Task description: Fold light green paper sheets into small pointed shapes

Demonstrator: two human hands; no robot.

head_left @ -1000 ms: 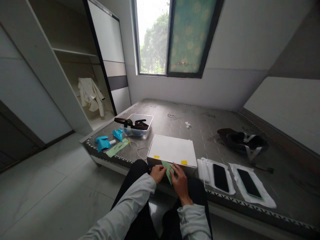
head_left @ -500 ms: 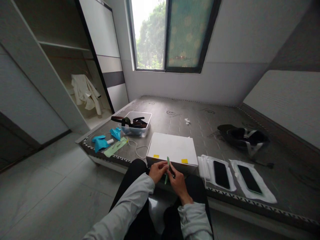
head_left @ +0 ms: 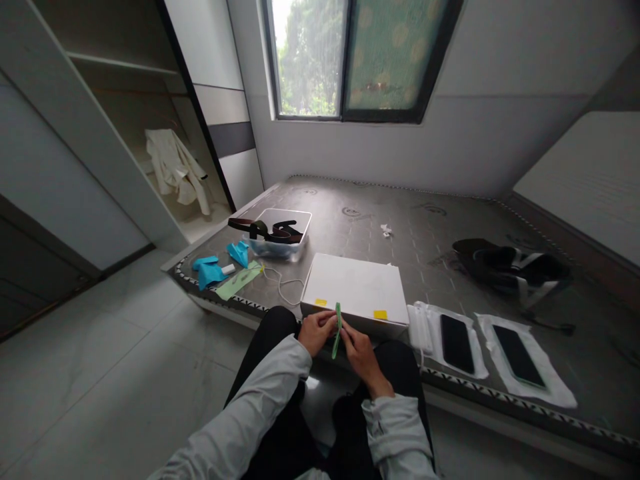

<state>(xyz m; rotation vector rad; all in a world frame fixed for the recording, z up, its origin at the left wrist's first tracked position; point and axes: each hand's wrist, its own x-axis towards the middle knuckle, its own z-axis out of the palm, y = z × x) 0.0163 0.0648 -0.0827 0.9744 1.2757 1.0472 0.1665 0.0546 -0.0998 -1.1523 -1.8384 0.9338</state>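
Observation:
My left hand (head_left: 316, 332) and my right hand (head_left: 361, 355) meet over my lap, at the near edge of a white box (head_left: 356, 281). Both are closed, fingertips pinching a thin green strip (head_left: 335, 347) from its two sides. The strip stands nearly upright and is seen almost edge-on, so I cannot make out its kind. Two yellow stickers, the left (head_left: 321, 302) and the right (head_left: 380, 315), show on the box's near edge. A flat light-green tag (head_left: 239, 283) with a pale cord (head_left: 283, 288) lies to the left.
Blue crumpled pieces (head_left: 210, 273) and a clear plastic bin (head_left: 280, 250) holding dark belts (head_left: 277, 232) are on the left of the mattress (head_left: 350, 200). To the right lie two phones, one (head_left: 457, 343) beside the other (head_left: 518, 355), on white wrapping, with a dark cap (head_left: 505, 267) behind.
The view has shifted, so the bed's things appear farther right and slightly higher. My hands still hold the green strip, which has turned slightly.

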